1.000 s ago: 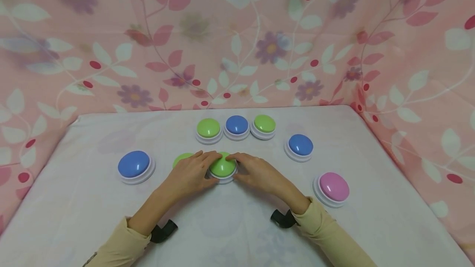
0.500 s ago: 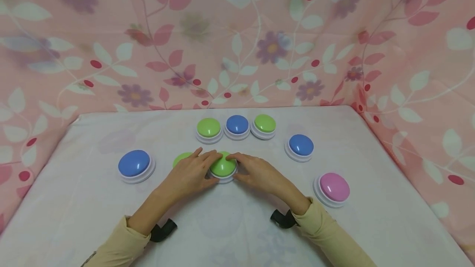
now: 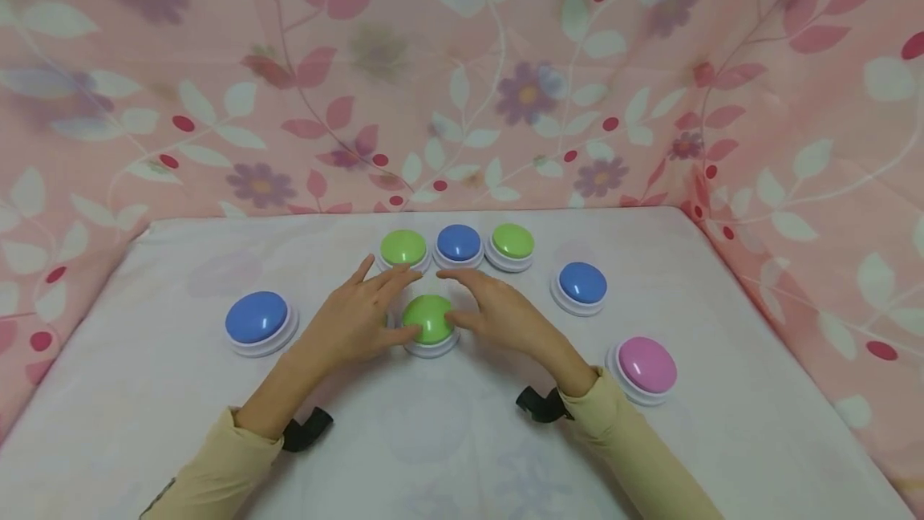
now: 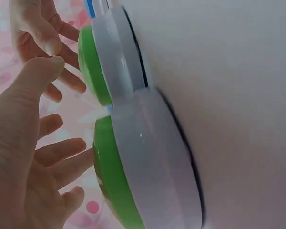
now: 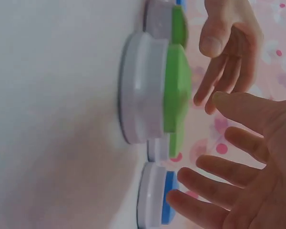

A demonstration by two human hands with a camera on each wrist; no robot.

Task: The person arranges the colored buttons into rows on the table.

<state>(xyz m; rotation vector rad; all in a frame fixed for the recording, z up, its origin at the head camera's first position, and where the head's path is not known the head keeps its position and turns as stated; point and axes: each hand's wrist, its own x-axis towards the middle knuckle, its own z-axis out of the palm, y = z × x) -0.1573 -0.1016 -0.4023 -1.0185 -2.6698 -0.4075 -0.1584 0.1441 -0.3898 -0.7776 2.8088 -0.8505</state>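
Observation:
On the table, a green push button [image 3: 429, 310] with a white round base sits at the front middle. Above it in the head view hover my left hand [image 3: 352, 315] from the left and my right hand [image 3: 505, 307] from the right. Both hands have spread, relaxed fingers and hold nothing. In the wrist views, a gap shows between the fingers and the green domes. A second green button [image 4: 112, 171] stands against the first one's left side, mostly hidden under my left hand in the head view. The right wrist view shows the middle button's green dome [image 5: 177, 86] beside my right fingers [image 5: 214, 186].
Behind stand a green button [image 3: 403, 247], a blue one [image 3: 458, 242] and another green one [image 3: 513, 241] in a row. A blue button [image 3: 256, 318] is at left; another blue [image 3: 583, 282] and a pink button [image 3: 648, 365] are at right. Floral cloth [image 3: 447, 103] hangs behind the table.
Both hands have let go of the middle green button and lifted off it, with fingers spreading and moving slightly apart and forward. The buttons stay where they were.

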